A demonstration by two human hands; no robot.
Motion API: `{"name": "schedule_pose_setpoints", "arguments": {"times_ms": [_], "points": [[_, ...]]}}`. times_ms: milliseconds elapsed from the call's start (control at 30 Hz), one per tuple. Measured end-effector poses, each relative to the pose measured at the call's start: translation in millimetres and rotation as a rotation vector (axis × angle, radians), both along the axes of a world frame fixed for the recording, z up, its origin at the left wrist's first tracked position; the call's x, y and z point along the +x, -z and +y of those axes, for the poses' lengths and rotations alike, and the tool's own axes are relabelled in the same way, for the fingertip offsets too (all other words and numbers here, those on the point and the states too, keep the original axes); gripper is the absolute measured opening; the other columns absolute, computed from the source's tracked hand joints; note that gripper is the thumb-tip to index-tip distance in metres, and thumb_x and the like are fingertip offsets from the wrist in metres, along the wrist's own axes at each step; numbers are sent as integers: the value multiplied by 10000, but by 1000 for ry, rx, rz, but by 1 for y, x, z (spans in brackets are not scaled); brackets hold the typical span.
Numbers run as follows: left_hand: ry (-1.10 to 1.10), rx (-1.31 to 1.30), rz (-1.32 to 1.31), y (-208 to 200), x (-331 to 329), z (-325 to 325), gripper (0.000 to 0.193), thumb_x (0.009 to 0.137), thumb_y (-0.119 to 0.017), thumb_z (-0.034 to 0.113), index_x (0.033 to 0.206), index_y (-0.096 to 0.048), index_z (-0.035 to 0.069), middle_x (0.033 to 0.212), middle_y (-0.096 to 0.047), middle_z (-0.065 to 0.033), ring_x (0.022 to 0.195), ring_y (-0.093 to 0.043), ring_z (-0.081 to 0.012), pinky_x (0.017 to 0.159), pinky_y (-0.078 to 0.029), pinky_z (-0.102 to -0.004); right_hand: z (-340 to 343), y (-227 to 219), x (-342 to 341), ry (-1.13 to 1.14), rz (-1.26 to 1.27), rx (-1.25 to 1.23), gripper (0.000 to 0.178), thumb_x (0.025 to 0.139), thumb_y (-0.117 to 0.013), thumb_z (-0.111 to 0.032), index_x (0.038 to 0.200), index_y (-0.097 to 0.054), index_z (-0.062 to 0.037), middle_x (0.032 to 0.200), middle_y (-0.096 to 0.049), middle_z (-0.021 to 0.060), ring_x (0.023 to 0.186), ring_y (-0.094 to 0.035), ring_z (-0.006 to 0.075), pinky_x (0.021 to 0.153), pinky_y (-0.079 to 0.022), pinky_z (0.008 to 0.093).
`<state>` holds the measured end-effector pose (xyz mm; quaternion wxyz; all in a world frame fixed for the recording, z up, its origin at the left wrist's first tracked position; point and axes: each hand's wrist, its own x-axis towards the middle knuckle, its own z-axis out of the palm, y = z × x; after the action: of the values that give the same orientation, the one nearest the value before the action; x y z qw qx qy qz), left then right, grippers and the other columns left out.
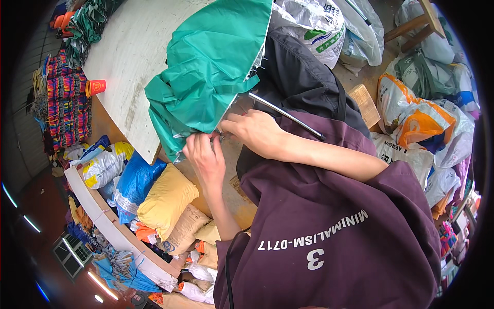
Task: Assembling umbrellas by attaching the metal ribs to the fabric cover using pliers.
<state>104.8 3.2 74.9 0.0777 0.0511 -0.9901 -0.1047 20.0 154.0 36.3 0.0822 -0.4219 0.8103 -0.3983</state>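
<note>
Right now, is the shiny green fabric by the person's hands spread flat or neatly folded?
Neither: the shiny green fabric is loosely bunched; slack creases and puffed folds run across it.

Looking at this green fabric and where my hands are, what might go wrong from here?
Your left hand and right hand work close together at the edge of the green fabric, so a fingertip might get pinched.
The metal rod slants close to your right forearm; a sudden turn could knock it against you.
The fabric reaches past the edge of the white board, so it may snag or slide there.
</note>
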Motion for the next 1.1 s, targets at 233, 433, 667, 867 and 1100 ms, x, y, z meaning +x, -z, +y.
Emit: {"name": "schedule_pose_setpoints", "arguments": {"times_ms": [233, 433, 667, 867, 1100], "points": [[9, -69, 30, 1, 1, 1, 116, 890, -626, 126, 906, -561, 31, 901, -618, -114, 992, -555, -294, 865, -384, -432, -7, 4, 0, 21, 85, -8, 216, 765, -670, -117, 964, -593, -81, 845, -645, 69, 753, -684, 247, 663, -522, 341], [7, -107, 17, 3, 2, 0, 116, 886, -628, 120, 916, -565, 26, 909, -614, -128, 994, -553, -298, 863, -385, -434, -11, -3, -1, 6, 128, 63, 178, 778, -645, -125, 946, -610, -79, 832, -654, 71, 703, -678, 253, 633, -521, 351], [5, -92, -16, 2, 2, 1, 120, 884, -624, 106, 931, -573, 8, 928, -615, -155, 1004, -546, -316, 875, -380, -435, -16, -4, -5, -41, 99, 133, 190, 752, -662, -124, 925, -600, -75, 847, -643, 62, 734, -668, 244, 660, -517, 359], [33, -159, 24, 6, 1, -1, 126, 875, -647, 111, 934, -573, 27, 903, -614, -109, 978, -562, -283, 836, -395, -430, -21, -1, -6, -46, 113, 130, 150, 735, -679, -113, 860, -605, -78, 820, -650, 73, 743, -678, 252, 648, -522, 346], [16, -124, -14, 3, 0, 0, 121, 888, -629, 109, 924, -580, 5, 946, -628, -143, 1004, -555, -305, 884, -384, -427, -20, -5, -10, -70, 76, 111, 134, 746, -678, -129, 849, -607, -82, 799, -655, 83, 732, -680, 254, 640, -524, 356]]}}
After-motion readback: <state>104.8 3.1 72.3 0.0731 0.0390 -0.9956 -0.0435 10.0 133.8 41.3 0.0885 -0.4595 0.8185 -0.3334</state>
